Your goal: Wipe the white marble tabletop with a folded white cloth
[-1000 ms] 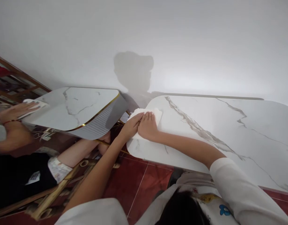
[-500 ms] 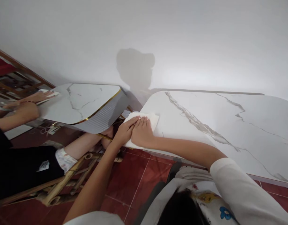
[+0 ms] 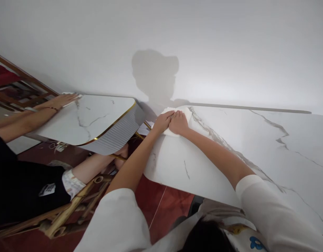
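Observation:
A folded white cloth (image 3: 187, 113) lies on the marble-patterned white tabletop (image 3: 171, 157), near its far left corner. My left hand (image 3: 162, 121) grips the cloth's left part, its fingers close together and pointing toward the right hand. Beside it and touching it, my right hand (image 3: 179, 122) presses down on the cloth with its fingers together and pointing at the wall. Both arms reach forward over the tabletop. Most of the cloth's middle is hidden under the hands.
At left, a second marble-patterned table (image 3: 98, 112) has a gold rim and ribbed side. A co-worker's hands (image 3: 63, 101) press a white cloth on it. A bamboo chair (image 3: 77, 210) stands below. The wall (image 3: 229, 52) runs behind both tables; a gap separates them.
My two hands and the cloth have slid away from the table's near left edge toward the wall and slightly right. The co-worker's hands have also moved toward the wall.

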{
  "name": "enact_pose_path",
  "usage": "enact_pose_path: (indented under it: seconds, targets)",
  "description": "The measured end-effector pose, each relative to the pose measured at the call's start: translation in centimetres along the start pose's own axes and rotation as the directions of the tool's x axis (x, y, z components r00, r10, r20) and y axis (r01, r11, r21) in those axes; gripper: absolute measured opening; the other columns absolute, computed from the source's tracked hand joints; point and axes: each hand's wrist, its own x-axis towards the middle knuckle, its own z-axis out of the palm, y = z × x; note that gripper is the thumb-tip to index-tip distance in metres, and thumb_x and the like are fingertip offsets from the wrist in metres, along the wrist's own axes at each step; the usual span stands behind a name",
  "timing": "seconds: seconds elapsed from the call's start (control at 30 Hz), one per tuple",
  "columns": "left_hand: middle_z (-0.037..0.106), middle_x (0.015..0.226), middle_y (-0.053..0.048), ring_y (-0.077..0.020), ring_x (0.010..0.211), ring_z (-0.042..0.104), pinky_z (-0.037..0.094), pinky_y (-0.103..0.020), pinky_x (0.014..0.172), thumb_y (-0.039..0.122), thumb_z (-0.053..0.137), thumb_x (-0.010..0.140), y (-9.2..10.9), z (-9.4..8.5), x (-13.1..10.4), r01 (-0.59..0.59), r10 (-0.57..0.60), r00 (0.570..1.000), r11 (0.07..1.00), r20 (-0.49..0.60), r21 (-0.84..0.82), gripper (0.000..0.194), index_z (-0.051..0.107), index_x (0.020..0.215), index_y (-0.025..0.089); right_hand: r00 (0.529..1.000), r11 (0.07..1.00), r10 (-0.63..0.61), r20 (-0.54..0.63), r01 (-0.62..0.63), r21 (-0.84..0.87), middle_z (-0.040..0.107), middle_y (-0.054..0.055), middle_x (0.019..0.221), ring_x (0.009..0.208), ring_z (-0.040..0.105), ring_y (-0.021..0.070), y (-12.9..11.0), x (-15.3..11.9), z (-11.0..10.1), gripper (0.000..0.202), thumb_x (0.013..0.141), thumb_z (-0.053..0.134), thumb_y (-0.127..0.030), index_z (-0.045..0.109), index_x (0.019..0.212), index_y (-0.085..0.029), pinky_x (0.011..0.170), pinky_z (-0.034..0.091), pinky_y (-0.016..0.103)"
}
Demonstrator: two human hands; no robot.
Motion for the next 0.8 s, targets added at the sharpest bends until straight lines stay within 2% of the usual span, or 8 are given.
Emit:
enact_pose_path:
  seconds: [0.3,0.47,0.63,0.8]
  targets:
    - [0.068,0.122,-0.002,-0.0213,0.113,0.060,0.042,-0.030,0.102,0.018,0.035,0.081,0.6,1.8,6.6,-0.022,0.022,1.000,1.000,-0.019,0.009,0.048,0.067,0.115,0.022,1.000,1.000,-0.010,-0.006,0.010,-0.020,0.039,0.029,0.146,0.135,0.036,0.0332,5.4,4.9,-0.2,0.056,0.094,0.031,-0.020,0.035,0.141,0.011,0.110,0.023,0.042]
    - [0.070,0.117,-0.003,-0.0219,0.107,0.063,0.046,-0.030,0.097,0.020,0.036,0.082,0.4,2.5,9.0,-0.023,0.023,1.000,1.000,0.019,-0.015,0.047,0.069,0.115,0.022,0.998,0.997,0.054,-0.034,-0.055,-0.055,0.044,0.027,0.143,0.134,0.038,0.0335,6.6,6.2,0.0,0.055,0.094,0.033,-0.021,0.040,0.138,0.011,0.109,0.024,0.040]
    - [0.066,0.124,-0.001,-0.0210,0.113,0.061,0.045,-0.030,0.100,0.019,0.033,0.083,0.0,2.5,8.5,-0.033,0.034,0.999,0.999,0.026,-0.025,0.048,0.065,0.120,0.024,0.997,0.995,0.064,-0.046,-0.067,-0.073,0.043,0.028,0.143,0.135,0.037,0.0338,6.1,5.8,-0.2,0.055,0.094,0.033,-0.020,0.039,0.138,0.012,0.109,0.025,0.043]
    - [0.057,0.136,-0.005,-0.0196,0.125,0.052,0.037,-0.032,0.109,0.022,0.031,0.086,-0.1,2.0,5.8,-0.074,0.074,0.997,0.997,0.034,-0.011,0.050,0.058,0.128,0.018,0.998,0.996,0.050,-0.048,-0.053,-0.066,0.038,0.031,0.145,0.137,0.035,0.0355,4.3,3.5,-0.4,0.057,0.093,0.033,-0.019,0.035,0.140,0.013,0.111,0.023,0.049]
